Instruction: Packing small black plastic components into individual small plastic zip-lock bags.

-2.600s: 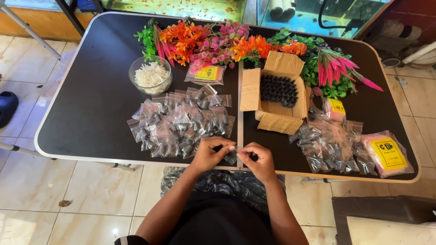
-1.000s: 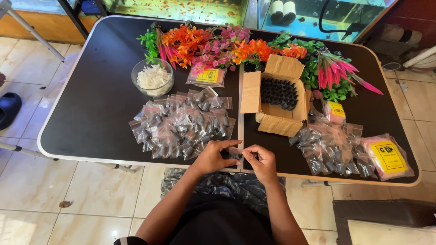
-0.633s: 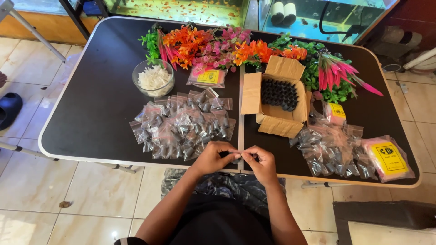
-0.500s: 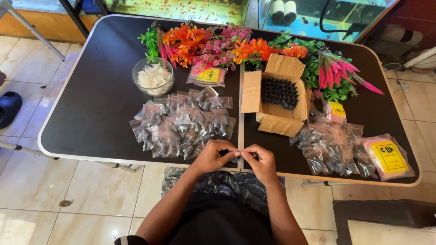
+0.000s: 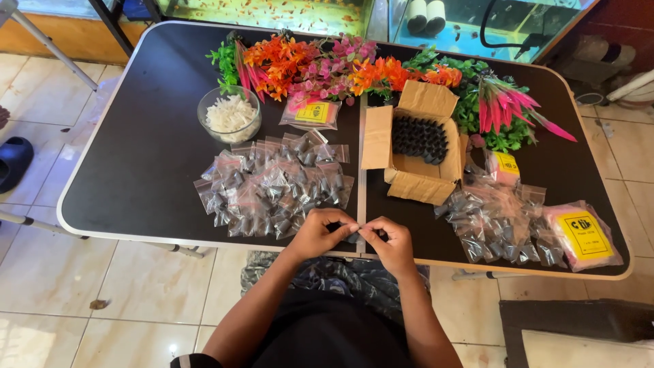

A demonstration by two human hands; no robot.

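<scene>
Both hands pinched on one small clear bag [image 5: 352,234] at the near edge of the table [image 5: 143,157]: left hand [image 5: 320,234] on its left corner, right hand [image 5: 388,243] on its right. Held partly over the edge, so likely to drop to the floor if one pinch slips. Easy also to leave the strip half closed, dark pieces then spilling. Near to the left, pile of filled bags [image 5: 272,187], possible to knock with the wrist.
</scene>
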